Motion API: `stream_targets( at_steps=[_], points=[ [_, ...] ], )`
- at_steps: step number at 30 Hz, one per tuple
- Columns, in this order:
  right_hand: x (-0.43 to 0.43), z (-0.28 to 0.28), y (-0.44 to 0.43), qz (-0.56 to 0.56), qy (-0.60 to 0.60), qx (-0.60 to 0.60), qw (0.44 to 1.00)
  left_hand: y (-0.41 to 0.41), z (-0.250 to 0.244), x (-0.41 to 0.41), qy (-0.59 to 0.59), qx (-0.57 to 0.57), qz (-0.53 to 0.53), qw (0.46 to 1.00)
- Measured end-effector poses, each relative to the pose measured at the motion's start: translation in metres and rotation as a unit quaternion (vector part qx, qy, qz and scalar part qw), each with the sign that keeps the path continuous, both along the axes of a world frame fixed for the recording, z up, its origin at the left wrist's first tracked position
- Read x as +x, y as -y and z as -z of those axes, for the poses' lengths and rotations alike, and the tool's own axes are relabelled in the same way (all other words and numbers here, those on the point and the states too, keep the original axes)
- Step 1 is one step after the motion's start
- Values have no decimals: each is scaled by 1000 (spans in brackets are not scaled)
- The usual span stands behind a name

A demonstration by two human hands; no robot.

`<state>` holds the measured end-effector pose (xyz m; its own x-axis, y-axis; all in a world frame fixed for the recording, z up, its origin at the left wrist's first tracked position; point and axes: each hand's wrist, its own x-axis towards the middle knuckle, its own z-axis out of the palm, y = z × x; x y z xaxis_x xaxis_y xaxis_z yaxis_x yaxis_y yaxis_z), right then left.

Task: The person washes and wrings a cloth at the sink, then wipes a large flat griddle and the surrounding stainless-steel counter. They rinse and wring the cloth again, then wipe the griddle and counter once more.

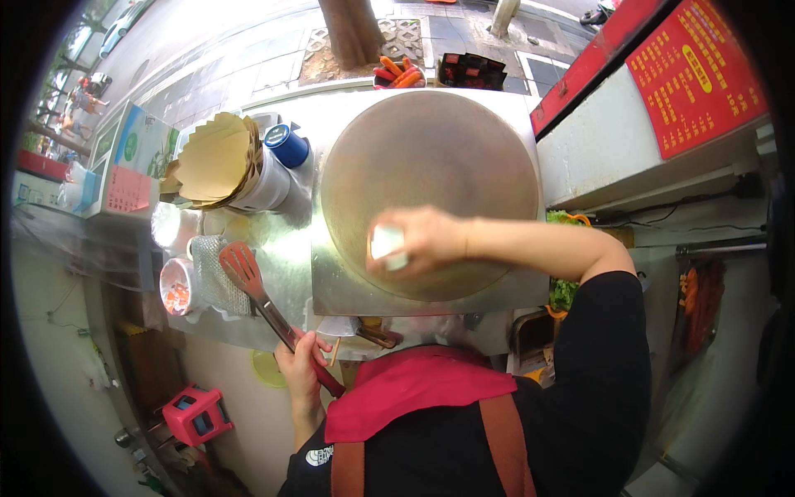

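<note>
A large round griddle plate (435, 161) with a brownish surface fills the middle of the metal counter. Over its lower left part is my right hand (413, 242), blurred, closed on a small white object (387, 242) whose kind I cannot tell. My left hand (304, 360) grips slotted tongs (273, 310) with a reddish head and dark red handle, held upright at a slant left of the griddle. Just right of that hand, a thin wooden stick (336, 351) shows. Below the griddle's front edge lies a scraper with a metal blade (339, 326) and wooden handle.
Left of the griddle stand a white bucket of brown paper bags (214, 164), a blue can (287, 146), a grey mesh cloth (220, 273) and a tub (177, 287). Beyond the griddle is a container of sausages (400, 73). Lettuce (562, 292) is at the right; a pink stool (197, 415) stands lower left.
</note>
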<state>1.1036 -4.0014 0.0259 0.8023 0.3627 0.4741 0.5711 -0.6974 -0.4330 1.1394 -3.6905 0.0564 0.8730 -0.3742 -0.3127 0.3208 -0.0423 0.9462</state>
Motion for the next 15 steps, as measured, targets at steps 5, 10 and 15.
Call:
stream_targets(
  at_steps=[5, 10, 15],
  points=[
    [76, 10, 139, 592, 34, -8, 805, 1, -6, -4, 29, 14, 25, 999],
    [94, 18, 31, 345, 76, -21, 935, 4, 4, -7, 18, 2, 35, 999],
    [77, 4, -6, 51, -56, 127, 989, 17, -2, -8, 2, 34, 55, 998]
  ],
)
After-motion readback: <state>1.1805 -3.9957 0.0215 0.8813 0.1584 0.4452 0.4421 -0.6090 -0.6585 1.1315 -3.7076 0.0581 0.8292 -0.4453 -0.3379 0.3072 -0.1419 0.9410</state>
